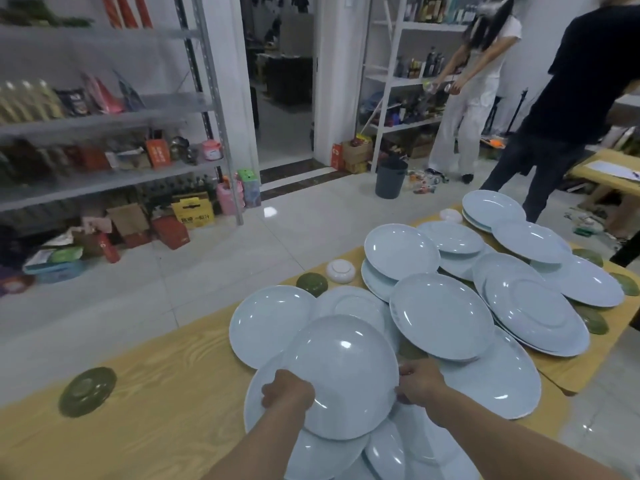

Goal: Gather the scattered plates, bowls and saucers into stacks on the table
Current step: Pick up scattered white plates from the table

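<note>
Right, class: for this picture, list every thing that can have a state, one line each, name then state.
left hand: grips the held plate's left rim.
right hand: grips its right rim.
held plate: right way up, over other plates.
pale plates: overlapping, scattered, not stacked.
green bowl: upside down.
white bowl: upside down.
green saucer: lying alone, apart from the pile.
bin: upright.

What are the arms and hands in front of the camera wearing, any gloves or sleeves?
Nothing that shows. The left hand and right hand are bare, no gloves, and no watch or band shows at either wrist. Both forearms are uncovered down to the picture's bottom edge, so no sleeve is in view.
</note>
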Action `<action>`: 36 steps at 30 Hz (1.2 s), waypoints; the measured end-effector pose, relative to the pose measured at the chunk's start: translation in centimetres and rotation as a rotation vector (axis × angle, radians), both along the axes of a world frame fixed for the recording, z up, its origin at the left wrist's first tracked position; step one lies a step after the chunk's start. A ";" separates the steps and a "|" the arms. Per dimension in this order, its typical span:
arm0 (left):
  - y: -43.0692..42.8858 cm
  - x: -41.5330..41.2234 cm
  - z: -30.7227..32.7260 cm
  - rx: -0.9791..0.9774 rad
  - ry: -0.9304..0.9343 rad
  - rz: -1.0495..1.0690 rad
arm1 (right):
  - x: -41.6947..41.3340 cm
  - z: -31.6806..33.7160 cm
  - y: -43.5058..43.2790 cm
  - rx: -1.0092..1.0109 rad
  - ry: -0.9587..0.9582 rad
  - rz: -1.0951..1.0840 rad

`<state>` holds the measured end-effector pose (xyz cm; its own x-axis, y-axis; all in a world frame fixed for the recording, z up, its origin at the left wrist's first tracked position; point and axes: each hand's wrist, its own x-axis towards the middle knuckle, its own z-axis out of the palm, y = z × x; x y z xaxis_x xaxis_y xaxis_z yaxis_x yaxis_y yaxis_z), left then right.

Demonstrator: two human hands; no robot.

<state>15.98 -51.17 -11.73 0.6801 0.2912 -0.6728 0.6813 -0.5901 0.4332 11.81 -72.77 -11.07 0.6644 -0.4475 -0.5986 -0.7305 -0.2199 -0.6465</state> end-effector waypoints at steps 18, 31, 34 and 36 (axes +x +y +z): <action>10.5 -0.5 3.2 -0.232 -0.222 0.348 | 1.8 2.8 8.4 0.088 -0.120 0.071; 31.7 -11.4 -1.2 -0.255 -0.170 0.692 | -2.5 -1.3 28.5 -0.045 0.075 0.471; 34.3 -13.7 -3.8 -0.299 -0.122 0.708 | -4.1 -3.9 31.2 -0.048 0.133 0.490; 35.5 -14.5 -4.9 -0.298 -0.124 0.703 | -4.6 -5.5 32.1 -0.023 0.130 0.468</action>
